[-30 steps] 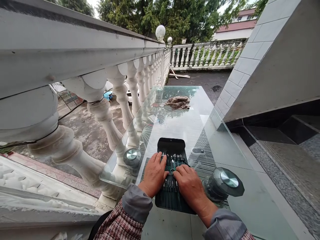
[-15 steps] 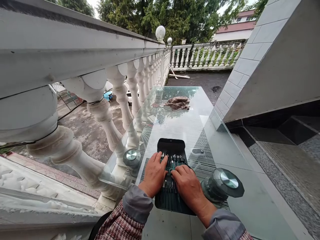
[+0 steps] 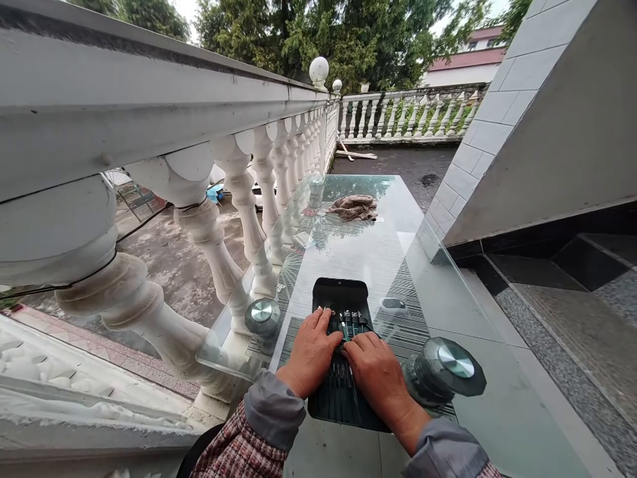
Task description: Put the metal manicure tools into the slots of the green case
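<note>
An unfolded black manicure case lies on the glass table, its flap away from me. Slim metal tools fill its near half, and nail clippers sit in the far half. My left hand rests over the case's left side, fingers stretched across the tools and thumb reaching to the middle. My right hand lies on the right side with curled fingers. Its fingertips press at the middle beside my left thumb; whatever they grip is hidden.
A crumpled brown cloth lies at the table's far end. A dark oval object shows right of the case. Octagonal supports with metal discs stand left and right. A white balustrade runs along the left, a tiled wall on the right.
My left thumb has moved right and slightly up, toward my right fingertips. The ring-shaped handle that showed between my hands is now covered. The case has stayed in place.
</note>
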`<state>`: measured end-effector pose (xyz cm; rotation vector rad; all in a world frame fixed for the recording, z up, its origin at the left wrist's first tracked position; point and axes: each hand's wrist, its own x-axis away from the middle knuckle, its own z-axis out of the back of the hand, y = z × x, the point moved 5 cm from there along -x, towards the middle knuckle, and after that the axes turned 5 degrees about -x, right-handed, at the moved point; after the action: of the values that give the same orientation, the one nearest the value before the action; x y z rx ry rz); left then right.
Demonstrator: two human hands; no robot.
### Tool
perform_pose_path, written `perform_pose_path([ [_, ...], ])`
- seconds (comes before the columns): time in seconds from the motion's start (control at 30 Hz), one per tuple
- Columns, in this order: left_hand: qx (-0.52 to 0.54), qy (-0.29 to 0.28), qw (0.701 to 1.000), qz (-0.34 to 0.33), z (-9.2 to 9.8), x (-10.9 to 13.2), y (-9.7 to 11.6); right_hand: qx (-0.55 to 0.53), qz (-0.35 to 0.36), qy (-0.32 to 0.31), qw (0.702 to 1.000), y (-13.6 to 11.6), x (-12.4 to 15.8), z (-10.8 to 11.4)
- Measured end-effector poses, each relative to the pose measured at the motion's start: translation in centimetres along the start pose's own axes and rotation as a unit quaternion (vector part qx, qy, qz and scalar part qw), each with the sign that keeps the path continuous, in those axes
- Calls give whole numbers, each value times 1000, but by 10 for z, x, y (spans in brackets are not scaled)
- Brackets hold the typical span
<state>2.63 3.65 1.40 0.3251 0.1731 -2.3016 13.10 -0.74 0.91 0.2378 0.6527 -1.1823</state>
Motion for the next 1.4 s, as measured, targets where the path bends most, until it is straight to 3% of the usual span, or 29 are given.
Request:
perform_pose_path([
  [0.4, -1, 5, 1000, 2, -3, -2, 2, -32, 1, 19, 999, 3, 3, 2],
  [0.6, -3, 8, 1000, 11, -5, -3, 2, -54, -44, 4, 998, 10, 4, 10],
  [0.8, 0, 5, 1000, 15, -5, -6, 3, -15, -19, -14, 1000, 6, 4, 7],
  [1.1, 35, -18, 999, 32, -1, -5, 0, -43, -87, 1, 995, 15, -1, 12],
  [1.4, 27, -36, 996, 73, 5, 3, -13, -55, -47, -29, 997, 1, 4, 6],
])
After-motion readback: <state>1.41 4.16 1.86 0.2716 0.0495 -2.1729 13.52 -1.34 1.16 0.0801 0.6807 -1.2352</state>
